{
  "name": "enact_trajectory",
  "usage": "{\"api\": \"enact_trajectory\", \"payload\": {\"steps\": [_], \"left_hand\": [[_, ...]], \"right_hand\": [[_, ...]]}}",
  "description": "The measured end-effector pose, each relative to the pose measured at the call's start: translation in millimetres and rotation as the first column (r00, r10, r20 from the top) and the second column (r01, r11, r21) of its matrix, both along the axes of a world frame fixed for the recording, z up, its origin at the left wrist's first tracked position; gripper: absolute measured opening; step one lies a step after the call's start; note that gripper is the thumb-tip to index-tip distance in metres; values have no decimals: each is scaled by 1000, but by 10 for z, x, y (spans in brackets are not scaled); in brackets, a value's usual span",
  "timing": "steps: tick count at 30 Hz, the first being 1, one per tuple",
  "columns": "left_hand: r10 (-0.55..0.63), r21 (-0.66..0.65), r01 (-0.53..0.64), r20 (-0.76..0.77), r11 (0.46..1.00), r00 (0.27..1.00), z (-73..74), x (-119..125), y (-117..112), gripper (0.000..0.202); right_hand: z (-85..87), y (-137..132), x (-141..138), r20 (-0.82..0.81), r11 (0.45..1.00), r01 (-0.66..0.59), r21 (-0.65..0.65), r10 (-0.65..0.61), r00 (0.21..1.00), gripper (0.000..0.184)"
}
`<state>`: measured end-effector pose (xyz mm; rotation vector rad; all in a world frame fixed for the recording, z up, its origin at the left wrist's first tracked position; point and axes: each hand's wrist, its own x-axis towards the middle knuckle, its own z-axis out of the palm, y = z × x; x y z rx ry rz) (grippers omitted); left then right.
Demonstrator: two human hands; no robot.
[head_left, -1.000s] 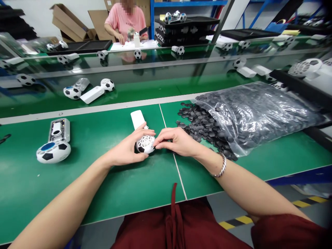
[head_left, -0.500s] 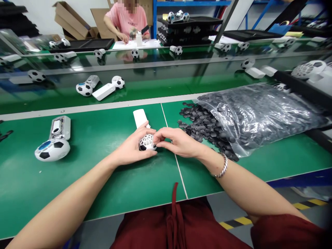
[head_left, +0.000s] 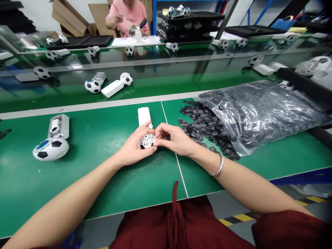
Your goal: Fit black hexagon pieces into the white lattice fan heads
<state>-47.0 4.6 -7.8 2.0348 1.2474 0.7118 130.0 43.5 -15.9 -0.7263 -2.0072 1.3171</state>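
Note:
My left hand [head_left: 135, 147] is wrapped round the white ball-shaped head of a football fan [head_left: 147, 140], whose flat white handle [head_left: 144, 116] points away from me on the green table [head_left: 103, 173]. My right hand [head_left: 173, 138] pinches at the right side of that grille head with thumb and fingertips; what sits between the fingertips is too small to make out. A loose heap of small black hexagon pieces [head_left: 201, 124] lies just right of my right hand, spilling from a clear plastic bag [head_left: 259, 110].
An open fan with a black-and-white ball head [head_left: 52, 141] lies at the left. Beyond a white rail runs a green conveyor [head_left: 160, 86] carrying more fan parts [head_left: 109, 84]. A person in pink [head_left: 128, 17] works at the far bench beside black trays [head_left: 80, 41].
The parts on the conveyor have drifted to the right. My hands have turned the fan head slightly and my right fingertips have closed in on its side.

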Motion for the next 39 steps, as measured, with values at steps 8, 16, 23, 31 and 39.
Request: {"api": "enact_trajectory", "payload": {"steps": [8,16,23,31,39], "left_hand": [[4,11,-4,5,1000,1000,-22,-6,1,34],[-6,-1,6,-86,1000,996,34,-89,36,47],[67,-99,-71,-48,993,997,58,-227,97,54],[-100,-177,106,43,978,994,79,-303,135,55],[-52,-147,53,11,988,999,74,-233,94,50]], "right_hand": [[94,163,244,501,926,225,304,-357,788,20],[75,248,316,659,942,173,287,-325,679,5],[148,195,321,572,951,155,268,-286,769,9],[160,128,246,231,952,124,279,-192,954,13],[132,36,145,174,938,-14,346,-49,983,6]]}}
